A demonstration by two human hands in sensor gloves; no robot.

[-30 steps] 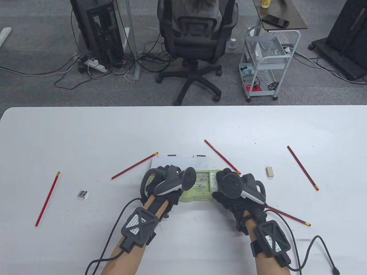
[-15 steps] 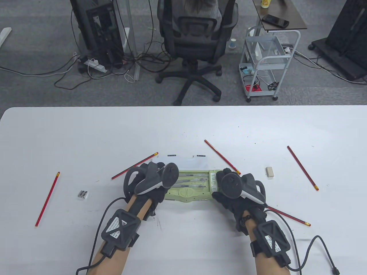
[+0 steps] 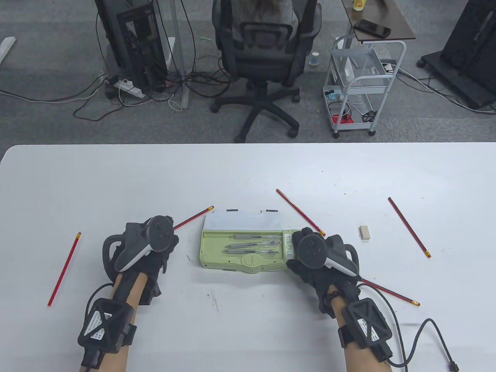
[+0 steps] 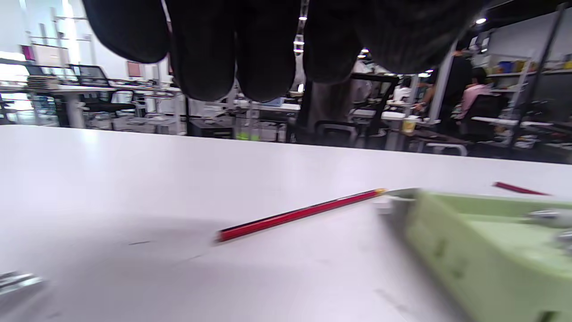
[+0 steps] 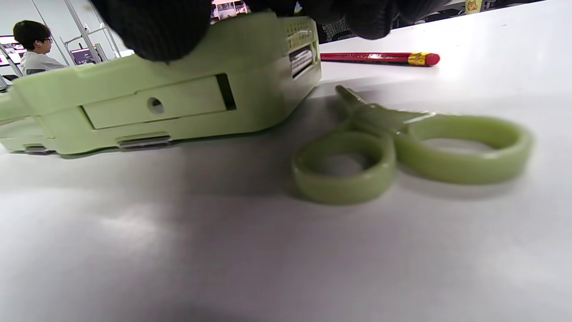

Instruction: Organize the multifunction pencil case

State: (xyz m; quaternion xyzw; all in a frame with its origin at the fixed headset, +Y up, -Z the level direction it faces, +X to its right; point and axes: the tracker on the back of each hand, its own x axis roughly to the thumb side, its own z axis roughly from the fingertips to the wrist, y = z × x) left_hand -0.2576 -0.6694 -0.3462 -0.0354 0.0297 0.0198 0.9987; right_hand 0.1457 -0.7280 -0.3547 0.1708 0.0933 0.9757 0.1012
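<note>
Five red pencils (image 3: pixel 64 269) and three pens (image 3: pixel 254 245) are visible. The right hand (image 3: pixel 317 257) grips the open pencil case (image 3: pixel 217 242) at its right end. The left hand (image 3: pixel 149 248) hangs relaxed, empty, left of it

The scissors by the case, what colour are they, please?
Pale green scissors, like the case; right wrist view.

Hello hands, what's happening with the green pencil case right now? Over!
Left hand open, off the case. Right hand holding the pencil case at its right end. Case open, pens inside. Green scissors lying beside it, red pencils loose around.

Left grip (image 3: pixel 145 248) off pencil case (image 3: pixel 242 248), now further left.
</note>
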